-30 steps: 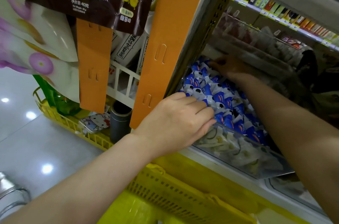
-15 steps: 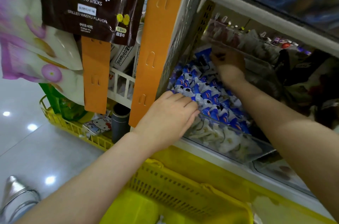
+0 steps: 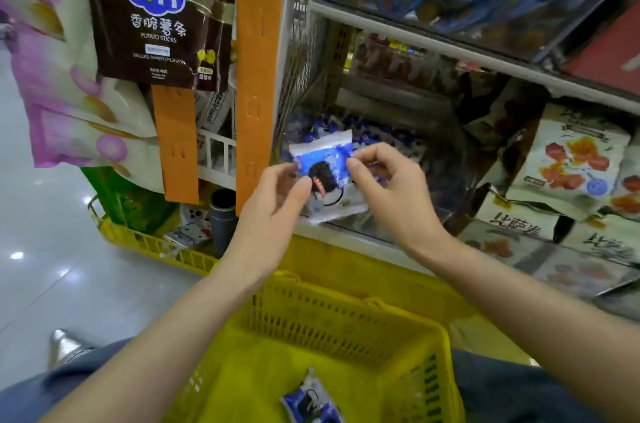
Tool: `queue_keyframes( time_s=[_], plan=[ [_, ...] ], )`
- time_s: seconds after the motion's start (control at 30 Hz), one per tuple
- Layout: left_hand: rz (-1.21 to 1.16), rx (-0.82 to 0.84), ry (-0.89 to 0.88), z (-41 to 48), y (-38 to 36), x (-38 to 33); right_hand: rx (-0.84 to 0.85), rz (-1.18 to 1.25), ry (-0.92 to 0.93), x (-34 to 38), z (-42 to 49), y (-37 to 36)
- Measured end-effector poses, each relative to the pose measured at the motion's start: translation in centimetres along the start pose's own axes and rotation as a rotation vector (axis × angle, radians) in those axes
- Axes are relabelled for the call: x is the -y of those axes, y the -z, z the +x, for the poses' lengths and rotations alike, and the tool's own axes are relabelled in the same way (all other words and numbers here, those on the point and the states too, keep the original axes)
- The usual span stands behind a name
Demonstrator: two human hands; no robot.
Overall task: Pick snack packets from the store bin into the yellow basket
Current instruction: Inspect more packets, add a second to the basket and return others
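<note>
Blue-and-white plastic snack packet (image 3: pixel 323 173) with a dark biscuit picture, pinched between left hand (image 3: pixel 277 204) and right hand (image 3: pixel 388 194).

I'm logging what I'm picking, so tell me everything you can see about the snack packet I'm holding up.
The snack packet is a small glossy plastic pouch, blue and white, with a white crimped top edge and a dark round biscuit pictured. It is held roughly upright, slightly tilted, before the store bin, with the yellow basket lower down. The left hand pinches its left side, the right hand its right.
</note>
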State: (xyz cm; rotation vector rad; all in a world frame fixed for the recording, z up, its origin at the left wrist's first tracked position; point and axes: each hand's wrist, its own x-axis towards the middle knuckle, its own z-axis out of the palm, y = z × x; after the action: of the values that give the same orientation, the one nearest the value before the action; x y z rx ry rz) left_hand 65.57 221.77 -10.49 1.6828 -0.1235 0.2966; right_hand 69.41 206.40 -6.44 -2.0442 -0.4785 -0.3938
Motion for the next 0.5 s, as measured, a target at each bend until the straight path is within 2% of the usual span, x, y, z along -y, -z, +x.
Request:
queue_keyframes(
  time_s=[0.1, 0.23, 0.33, 0.5],
  plan=[
    [-0.14, 0.009, 0.137, -1.2, -0.7, 0.2, 0.107, 0.12, -0.152, -1.0, -4.3, -1.6],
    [-0.009, 0.077, 0.24, -2.9, -1.5, 1.8, 0.174, 0.323, -0.368, -2.4, -7.3, -3.1],
    [0.063, 0.156, 0.297, -3.9, -2.0, 2.8, 0.184, 0.325, -0.426, -3.1, -8.2, -3.4],
    [-0.021, 0.148, 0.372, -4.5, -3.1, 3.3, 0.122, 0.387, -0.592, -3.8, -8.7, -3.6]
  ],
)
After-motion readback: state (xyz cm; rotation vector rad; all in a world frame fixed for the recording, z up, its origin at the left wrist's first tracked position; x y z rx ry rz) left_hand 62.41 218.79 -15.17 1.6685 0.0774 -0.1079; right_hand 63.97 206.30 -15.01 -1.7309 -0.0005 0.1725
